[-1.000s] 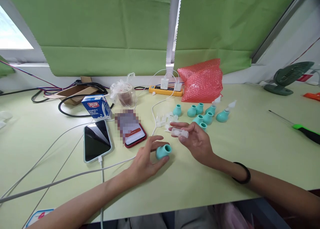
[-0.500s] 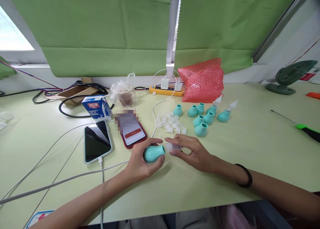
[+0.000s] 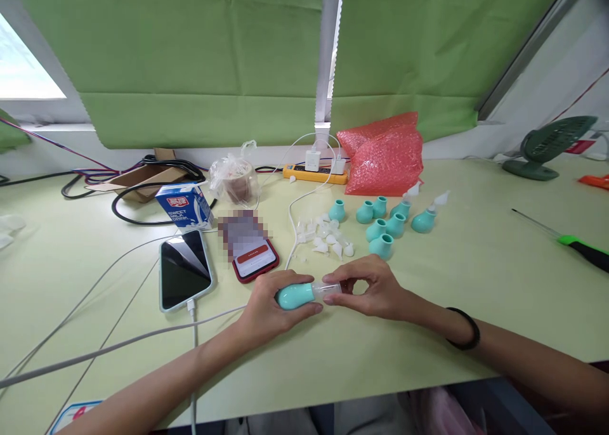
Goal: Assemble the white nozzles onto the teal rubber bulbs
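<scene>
Teal bulb [image 3: 294, 297] gripped by left hand [image 3: 267, 309] now touches tube [image 3: 320, 290] pinched by right hand [image 3: 377, 290].

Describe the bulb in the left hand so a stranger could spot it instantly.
On the pale green table, look toward the near edge. There the left hand holds a teal bulb on its side, neck toward the right hand. Unlike the standing bulbs farther back, this one is gripped, with a clear tube at its mouth.
</scene>
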A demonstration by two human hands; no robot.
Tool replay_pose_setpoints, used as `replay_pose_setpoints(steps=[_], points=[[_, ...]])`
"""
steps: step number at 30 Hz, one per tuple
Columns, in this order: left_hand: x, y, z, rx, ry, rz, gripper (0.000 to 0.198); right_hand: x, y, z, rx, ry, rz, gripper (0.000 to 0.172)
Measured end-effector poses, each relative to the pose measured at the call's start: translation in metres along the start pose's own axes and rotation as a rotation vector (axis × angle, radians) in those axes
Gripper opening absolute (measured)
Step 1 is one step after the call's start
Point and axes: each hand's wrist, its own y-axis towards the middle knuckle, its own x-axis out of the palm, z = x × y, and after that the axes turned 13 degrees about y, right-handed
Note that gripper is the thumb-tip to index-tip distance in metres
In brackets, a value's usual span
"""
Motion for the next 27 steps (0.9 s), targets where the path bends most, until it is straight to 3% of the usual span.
replay_pose_setpoints(steps=[5, 11, 14, 23, 27], points=[[0.004, -0.002, -0.002, 0.071, 0.057, -0.026, 0.022, 0.005, -0.003, 0.002, 0.076, 0.018, -0.008, 0.016], [0.006, -0.006, -0.004, 0.128, 0.141, 0.026, 0.023, 0.012, -0.005, 0.002, 0.524, 0.410, 0.053, 0.019], [0.004, -0.007, -0.002, 0.169, 0.192, 0.038, 0.023, 0.012, -0.002, 0.000, 0.656, 0.574, 0.062, 0.022], [0.006, -0.010, -0.002, 0.247, 0.336, -0.003, 0.030, 0.012, 0.003, 0.000, 0.877, 0.670, 0.031, 0.023], [0.005, -0.007, 0.000, 0.179, 0.242, 0.044, 0.026, 0.009, 0.005, 0.000, 0.788, 0.565, -0.025, 0.025]])
